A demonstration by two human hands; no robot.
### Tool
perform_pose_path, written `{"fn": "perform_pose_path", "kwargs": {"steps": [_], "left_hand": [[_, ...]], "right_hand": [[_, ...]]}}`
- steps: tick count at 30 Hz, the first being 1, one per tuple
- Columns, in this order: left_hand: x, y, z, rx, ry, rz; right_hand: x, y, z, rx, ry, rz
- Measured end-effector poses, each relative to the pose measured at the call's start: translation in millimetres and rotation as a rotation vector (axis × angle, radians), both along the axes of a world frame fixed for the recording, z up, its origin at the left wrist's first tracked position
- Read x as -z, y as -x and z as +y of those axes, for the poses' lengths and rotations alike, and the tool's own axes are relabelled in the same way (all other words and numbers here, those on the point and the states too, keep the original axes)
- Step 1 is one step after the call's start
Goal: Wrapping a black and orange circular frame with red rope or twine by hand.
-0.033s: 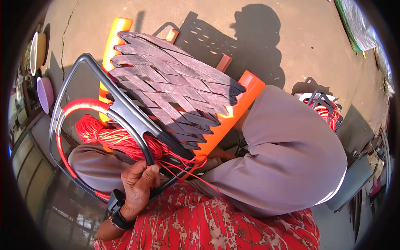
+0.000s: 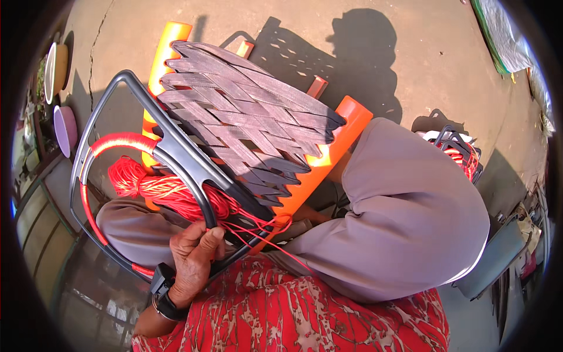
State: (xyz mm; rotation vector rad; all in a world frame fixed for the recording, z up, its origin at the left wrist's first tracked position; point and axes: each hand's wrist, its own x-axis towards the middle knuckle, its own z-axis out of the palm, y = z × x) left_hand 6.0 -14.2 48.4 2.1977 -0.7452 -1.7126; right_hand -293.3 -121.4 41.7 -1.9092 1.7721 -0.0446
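Grip (image 2: 196,253) pinches a smooth, curved black bar (image 2: 204,204).

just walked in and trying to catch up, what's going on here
A seated person's left grip is closed on the curved bar of a black frame, which has red cord windings around parts of it; other parts are bare. A bundle of red cord shows behind that bar, and a loose strand runs toward the red patterned shirt. An orange frame woven with greyish straps is in front of the person. The right grip is out of view.
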Motion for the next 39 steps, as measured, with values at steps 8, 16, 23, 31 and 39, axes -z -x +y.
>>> {"fn": "perform_pose_path", "kwargs": {"steps": [8,16,23,31,39], "left_hand": [[7,0,3,0.007,0.046,0.092],[-3,-2,5,-0.013,0.049,0.111],[2,2,15,-0.044,0.042,0.175],[7,5,29,-0.01,0.222,0.131],[18,-4,39,-0.037,0.338,0.148]], "right_hand": [[-8,0,5,0.031,0.035,0.043],[10,-18,-5,0.043,0.044,0.061],[0,-27,-13,0.11,0.109,0.184],[4,-55,53,0.398,0.16,0.116],[107,94,178,0.413,-0.736,-0.976]]}}
